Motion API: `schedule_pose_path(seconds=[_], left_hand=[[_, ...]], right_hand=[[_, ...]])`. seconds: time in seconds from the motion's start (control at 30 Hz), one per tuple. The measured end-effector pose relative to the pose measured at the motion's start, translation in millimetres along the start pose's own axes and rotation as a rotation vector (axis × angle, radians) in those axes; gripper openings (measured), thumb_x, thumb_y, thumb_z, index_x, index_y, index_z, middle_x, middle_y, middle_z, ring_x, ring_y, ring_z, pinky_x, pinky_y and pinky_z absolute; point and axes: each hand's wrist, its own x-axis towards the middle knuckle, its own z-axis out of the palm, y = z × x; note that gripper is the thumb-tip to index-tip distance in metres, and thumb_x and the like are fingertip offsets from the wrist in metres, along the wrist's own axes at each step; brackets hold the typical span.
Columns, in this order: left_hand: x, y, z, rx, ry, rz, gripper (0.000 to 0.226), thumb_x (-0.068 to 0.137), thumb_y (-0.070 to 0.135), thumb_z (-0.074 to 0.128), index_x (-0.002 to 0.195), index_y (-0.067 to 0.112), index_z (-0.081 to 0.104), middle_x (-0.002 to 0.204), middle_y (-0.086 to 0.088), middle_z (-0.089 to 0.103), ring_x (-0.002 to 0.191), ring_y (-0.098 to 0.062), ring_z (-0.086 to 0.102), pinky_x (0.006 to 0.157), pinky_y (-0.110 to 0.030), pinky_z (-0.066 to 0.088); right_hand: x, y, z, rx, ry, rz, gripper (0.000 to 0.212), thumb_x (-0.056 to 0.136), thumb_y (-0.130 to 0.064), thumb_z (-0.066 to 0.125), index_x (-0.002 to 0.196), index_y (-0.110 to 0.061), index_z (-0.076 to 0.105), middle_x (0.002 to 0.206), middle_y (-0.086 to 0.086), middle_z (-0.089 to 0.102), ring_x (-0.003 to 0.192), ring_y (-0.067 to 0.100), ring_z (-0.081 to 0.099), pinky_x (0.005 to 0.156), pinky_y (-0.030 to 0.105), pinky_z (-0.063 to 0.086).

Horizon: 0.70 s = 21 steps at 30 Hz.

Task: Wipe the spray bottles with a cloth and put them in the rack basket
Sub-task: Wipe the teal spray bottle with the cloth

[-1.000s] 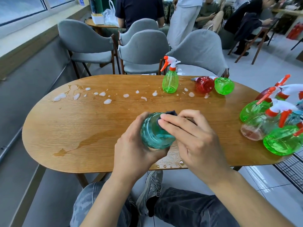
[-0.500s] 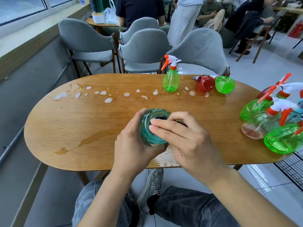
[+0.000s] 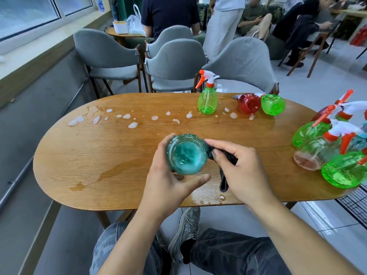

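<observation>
Nearest the camera are the person's knees in jeans (image 3: 228,253) and a grey shoe (image 3: 187,229) on the floor under the surface (image 3: 83,155).

Above the near edge, the left hand (image 3: 168,175) grasps a teal bottle (image 3: 185,153), fingers curled round its far side and thumb stretched under it; the bottle's base faces the camera and it is held off the surface. The right hand (image 3: 240,171) pinches a dark cloth (image 3: 224,165) against the bottle's right side, and a tail of the cloth hangs down to the wood. A few water drops (image 3: 206,201) lie at the near edge, and a wet streak (image 3: 95,177) runs to the left.

At the right end, several green bottles (image 3: 341,171), a clear one (image 3: 311,153) and others with orange-and-white triggers lie piled together in the basket (image 3: 355,203), whose black wire shows below.

Farther on, a row of white foam blobs (image 3: 131,124) crosses the surface. Past it a green bottle (image 3: 207,96) stands upright, and just to its right a red bottle (image 3: 249,104) and another green one (image 3: 273,104) lie on their sides, touching.

Behind are grey chairs (image 3: 174,64) and people seated and standing.
</observation>
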Motion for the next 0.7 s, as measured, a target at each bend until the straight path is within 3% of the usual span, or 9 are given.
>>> schedule_pose_path(seconds=[0.1, 0.2, 0.23, 0.33, 0.4, 0.47, 0.53, 0.63, 0.7], left_hand=[[-2.2, 7.4, 5.1, -0.18, -0.065, -0.059, 0.082, 0.08, 0.072, 0.074, 0.152, 0.051, 0.042, 0.149, 0.013, 0.054, 0.13, -0.01, 0.063, 0.097, -0.03, 0.06], [5.1, 11.8, 9.8, -0.376, -0.008, -0.144, 0.048, 0.1, 0.07, 0.044, 0.138, 0.047, 0.061, 0.147, 0.01, 0.059, 0.131, -0.017, 0.063, 0.099, -0.046, 0.061], [8.5, 12.4, 11.6, -0.368, 0.015, -0.129, 0.044, 0.102, 0.065, 0.041, 0.133, 0.045, 0.064, 0.144, 0.008, 0.062, 0.13, -0.018, 0.063, 0.1, -0.049, 0.059], [16.0, 13.0, 17.5, -0.371, 0.029, -0.065, 0.031, 0.103, 0.045, 0.057, 0.132, 0.035, 0.061, 0.134, 0.0, 0.064, 0.113, -0.016, 0.069, 0.088, -0.038, 0.06], [19.3, 8.2, 19.8, -0.405, 0.012, -0.077, 0.051, 0.094, 0.041, 0.073, 0.14, 0.031, 0.052, 0.136, 0.001, 0.063, 0.112, -0.015, 0.073, 0.085, -0.033, 0.062], [22.7, 0.8, 19.3, -0.395, 0.001, -0.119, 0.082, 0.081, 0.043, 0.087, 0.15, 0.033, 0.044, 0.142, 0.003, 0.06, 0.119, -0.015, 0.072, 0.09, -0.034, 0.062], [28.7, -5.4, 18.0, -0.348, -0.023, -0.117, 0.098, 0.072, 0.046, 0.093, 0.154, 0.035, 0.042, 0.143, 0.002, 0.061, 0.124, -0.016, 0.07, 0.098, -0.038, 0.061], [39.6, -14.6, 23.9, -0.326, -0.057, -0.098, 0.088, 0.073, 0.036, 0.096, 0.149, 0.031, 0.052, 0.139, 0.007, 0.068, 0.127, -0.014, 0.068, 0.104, -0.037, 0.059], [48.0, -25.0, 30.3, -0.287, -0.073, -0.084, 0.082, 0.072, 0.033, 0.096, 0.144, 0.037, 0.055, 0.137, 0.014, 0.068, 0.129, -0.007, 0.064, 0.104, -0.028, 0.056]], right_hand=[[2.4, 9.2, -4.4, 0.062, 0.021, 0.06, 0.033, 0.102, -0.005, 0.064, 0.118, -0.029, 0.08, 0.108, -0.023, 0.078, 0.1, -0.006, 0.071, 0.082, 0.008, 0.051], [2.3, 18.0, -3.6, 0.089, 0.007, 0.113, 0.033, 0.103, -0.005, 0.064, 0.116, -0.03, 0.081, 0.108, -0.025, 0.077, 0.106, -0.009, 0.069, 0.091, 0.01, 0.049], [2.0, 19.4, -2.8, 0.1, 0.008, 0.122, 0.033, 0.103, -0.005, 0.064, 0.116, -0.03, 0.081, 0.108, -0.024, 0.077, 0.108, -0.009, 0.068, 0.094, 0.012, 0.049], [5.1, 23.5, -3.4, 0.148, 0.037, 0.131, 0.034, 0.103, -0.005, 0.063, 0.115, -0.032, 0.08, 0.108, -0.022, 0.078, 0.104, -0.005, 0.071, 0.094, 0.018, 0.053], [10.0, 27.8, -5.8, 0.161, 0.052, 0.143, 0.034, 0.103, -0.006, 0.063, 0.114, -0.034, 0.08, 0.107, -0.021, 0.079, 0.103, -0.002, 0.072, 0.092, 0.02, 0.053], [14.6, 34.5, -7.6, 0.167, 0.054, 0.156, 0.034, 0.103, -0.006, 0.064, 0.114, -0.034, 0.08, 0.11, -0.02, 0.078, 0.108, -0.002, 0.07, 0.096, 0.02, 0.051], [18.5, 40.7, -7.2, 0.178, 0.045, 0.168, 0.035, 0.103, -0.005, 0.064, 0.115, -0.034, 0.08, 0.112, -0.021, 0.078, 0.11, -0.004, 0.069, 0.097, 0.018, 0.051], [26.9, 53.5, -4.3, 0.191, 0.047, 0.195, 0.035, 0.103, -0.004, 0.063, 0.115, -0.032, 0.08, 0.111, -0.021, 0.077, 0.109, -0.006, 0.069, 0.095, 0.014, 0.05], [34.2, 66.7, 0.2, 0.201, 0.077, 0.217, 0.034, 0.102, -0.004, 0.063, 0.115, -0.03, 0.08, 0.111, -0.02, 0.078, 0.109, -0.003, 0.07, 0.095, 0.017, 0.052]])
